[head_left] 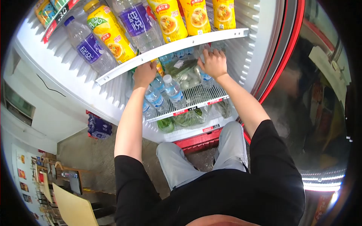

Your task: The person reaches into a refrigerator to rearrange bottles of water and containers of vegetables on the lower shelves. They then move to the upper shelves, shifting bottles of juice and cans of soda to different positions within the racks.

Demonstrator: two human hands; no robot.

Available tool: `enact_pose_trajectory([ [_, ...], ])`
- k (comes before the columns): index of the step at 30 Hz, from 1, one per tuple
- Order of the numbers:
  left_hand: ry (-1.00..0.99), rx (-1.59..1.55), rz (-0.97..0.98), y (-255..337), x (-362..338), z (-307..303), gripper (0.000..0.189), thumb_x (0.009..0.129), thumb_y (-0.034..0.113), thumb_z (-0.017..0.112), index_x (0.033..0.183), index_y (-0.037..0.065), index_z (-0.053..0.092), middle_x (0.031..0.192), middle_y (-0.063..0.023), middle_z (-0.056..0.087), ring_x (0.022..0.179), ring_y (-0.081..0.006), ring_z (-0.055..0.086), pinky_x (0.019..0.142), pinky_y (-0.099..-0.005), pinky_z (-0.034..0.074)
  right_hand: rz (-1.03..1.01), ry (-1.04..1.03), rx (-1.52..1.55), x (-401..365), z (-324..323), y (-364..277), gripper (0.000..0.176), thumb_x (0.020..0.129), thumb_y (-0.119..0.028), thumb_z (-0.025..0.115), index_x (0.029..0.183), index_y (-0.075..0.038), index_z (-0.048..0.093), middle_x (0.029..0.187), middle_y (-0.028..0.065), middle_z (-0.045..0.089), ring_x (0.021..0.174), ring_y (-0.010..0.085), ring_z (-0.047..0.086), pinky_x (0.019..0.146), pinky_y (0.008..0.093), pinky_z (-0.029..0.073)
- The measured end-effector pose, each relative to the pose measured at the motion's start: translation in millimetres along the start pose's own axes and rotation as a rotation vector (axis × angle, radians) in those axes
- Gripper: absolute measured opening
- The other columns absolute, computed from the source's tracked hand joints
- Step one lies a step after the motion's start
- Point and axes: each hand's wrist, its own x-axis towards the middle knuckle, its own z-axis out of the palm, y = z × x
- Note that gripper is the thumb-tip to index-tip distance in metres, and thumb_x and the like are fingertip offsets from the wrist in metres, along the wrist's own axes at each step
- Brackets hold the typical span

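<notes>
My left hand [145, 74] reaches in under the white front rail [173, 48] of the upper fridge shelf, fingers curled. Part of a yellow label [160, 68] shows beside it; what those fingers hold, if anything, is hidden. Further right, my right hand [213, 63] has bent fingers over the back of the lower shelf, close above a water bottle [206, 80] with a blue label. Its grip is partly hidden by the hand itself. Between the hands stand several water bottles [174, 92] and a clear bag of pale round items [185, 78].
Yellow drink bottles [167, 20] and purple-labelled bottles [90, 49] line the upper shelf. Bagged greens [188, 117] lie at the bottom, above a red grille [198, 142]. The red-edged glass door [281, 52] stands open at right. A chair [73, 205] is at lower left.
</notes>
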Motion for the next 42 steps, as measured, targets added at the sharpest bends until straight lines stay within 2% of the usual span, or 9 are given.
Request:
enact_pose_trajectory([
  [7, -0.028, -0.059, 0.071, 0.5, 1.9, -12.4, 0.039, 0.099, 0.038, 0.06, 0.096, 0.002, 0.075, 0.094, -0.0209, 0.073, 0.092, -0.0445, 0.068, 0.083, -0.0514, 0.052, -0.018, 0.005, -0.003, -0.4, 0.8, 4.2, 0.033, 0.087, -0.04, 0.067, 0.084, -0.008, 0.06, 0.07, 0.0109, 0.069, 0.074, 0.0287, 0.067, 0.076, 0.0435, 0.052],
  [11, 0.233, 0.028, 0.333, 24.0, -8.1, -23.1, 0.031, 0.096, 0.032, 0.065, 0.089, 0.003, 0.072, 0.089, -0.0182, 0.071, 0.095, -0.0428, 0.066, 0.088, -0.0504, 0.05, -0.028, 0.033, -0.005, -2.3, 2.6, 3.2, 0.032, 0.087, -0.04, 0.066, 0.085, -0.008, 0.061, 0.07, 0.0106, 0.07, 0.076, 0.0282, 0.068, 0.077, 0.044, 0.053],
  [15, 0.045, -0.065, 0.238, 65.2, -32.4, -43.8, 0.029, 0.095, 0.033, 0.066, 0.088, 0.005, 0.071, 0.083, -0.0168, 0.069, 0.1, -0.0424, 0.067, 0.092, -0.0516, 0.051, -0.026, 0.044, -0.017, -1.9, 6.8, 4.7, 0.033, 0.088, -0.04, 0.067, 0.086, -0.009, 0.061, 0.069, 0.0102, 0.069, 0.076, 0.0279, 0.068, 0.077, 0.0439, 0.053],
  [19, -0.241, 0.092, 0.124, 73.5, -40.5, -39.7, 0.037, 0.097, 0.043, 0.061, 0.098, 0.009, 0.074, 0.097, -0.0175, 0.073, 0.099, -0.0443, 0.067, 0.088, -0.0523, 0.054, -0.032, 0.02, -0.032, -3.3, 7.0, 7.9, 0.034, 0.088, -0.042, 0.067, 0.087, -0.009, 0.06, 0.069, 0.0094, 0.068, 0.076, 0.0274, 0.067, 0.077, 0.0438, 0.053],
  [20, -0.273, 0.124, 0.1, 71.4, -40.5, -33.2, 0.043, 0.097, 0.049, 0.06, 0.103, 0.01, 0.075, 0.101, -0.0204, 0.073, 0.095, -0.0438, 0.069, 0.085, -0.0514, 0.055, -0.03, 0.016, -0.03, -4.1, 6.8, 7.5, 0.034, 0.088, -0.042, 0.067, 0.087, -0.009, 0.06, 0.069, 0.0093, 0.069, 0.077, 0.0273, 0.067, 0.078, 0.0438, 0.053],
  [24, -0.367, 0.216, 0.065, 93.5, -53.0, -43.4, 0.046, 0.096, 0.053, 0.059, 0.102, 0.01, 0.075, 0.089, -0.0224, 0.073, 0.09, -0.0412, 0.07, 0.08, -0.0501, 0.056, -0.016, -0.006, -0.039, -3.4, 6.7, 6.3, 0.035, 0.088, -0.043, 0.067, 0.088, -0.009, 0.06, 0.07, 0.0087, 0.069, 0.077, 0.0269, 0.067, 0.079, 0.0441, 0.053],
  [30, -0.242, 0.1, 0.258, 84.4, -55.2, -19.7, 0.035, 0.095, 0.044, 0.061, 0.098, 0.01, 0.072, 0.087, -0.0223, 0.072, 0.086, -0.0426, 0.07, 0.077, -0.0525, 0.056, -0.03, 0.035, -0.035, -3.9, 7.2, 6.8, 0.034, 0.088, -0.044, 0.067, 0.087, -0.01, 0.061, 0.069, 0.0077, 0.068, 0.076, 0.0256, 0.066, 0.076, 0.0422, 0.053],
  [37, -0.175, 0.023, 0.288, 115.0, -52.3, -3.9, 0.031, 0.094, 0.04, 0.062, 0.101, 0.011, 0.073, 0.079, -0.0211, 0.072, 0.079, -0.0438, 0.071, 0.073, -0.0523, 0.058, -0.04, 0.048, -0.046, -1.3, 4.6, 4.3, 0.033, 0.087, -0.043, 0.068, 0.083, -0.012, 0.059, 0.066, 0.0058, 0.066, 0.073, 0.0251, 0.066, 0.071, 0.0411, 0.053],
  [42, -0.169, -0.02, 0.284, 130.2, -48.7, 10.7, 0.037, 0.094, 0.043, 0.062, 0.107, 0.01, 0.071, 0.086, -0.0209, 0.074, 0.083, -0.0437, 0.072, 0.075, -0.0521, 0.058, -0.054, 0.073, -0.058, -1.0, 7.1, 3.9, 0.032, 0.086, -0.043, 0.069, 0.082, -0.012, 0.059, 0.065, 0.0052, 0.066, 0.072, 0.025, 0.066, 0.068, 0.041, 0.052],
])
